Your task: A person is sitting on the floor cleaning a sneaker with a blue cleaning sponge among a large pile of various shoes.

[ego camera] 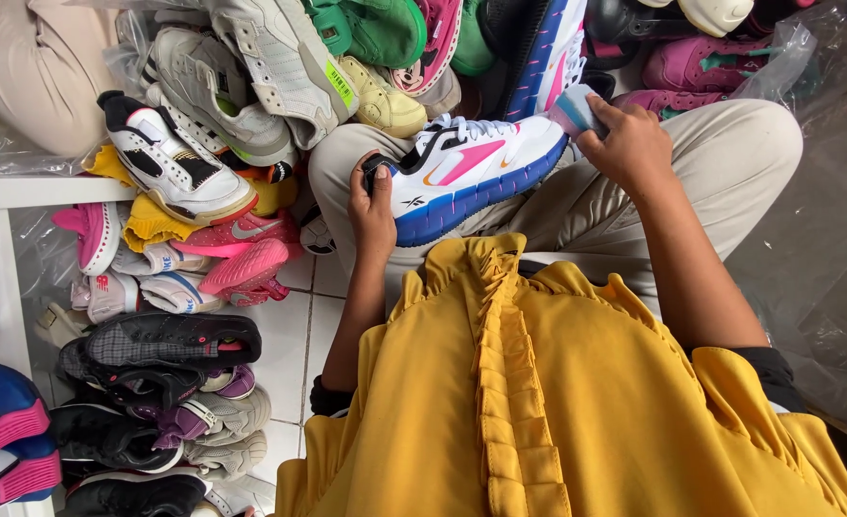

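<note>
A white sneaker (471,168) with a pink side stripe and a blue sole lies across my lap. My left hand (372,206) grips its heel end. My right hand (629,144) holds a small blue-grey sponge-like pad (575,110) against the shoe's toe. I sit cross-legged in beige trousers (730,163) and a yellow top (538,402).
A big heap of mixed sneakers (280,67) fills the far side. More pink, white and black shoes (174,287) are piled on the white tiled floor (289,335) to my left. A white shelf edge (21,191) holds blue shoes. Clear plastic sheeting (825,239) lies at the right.
</note>
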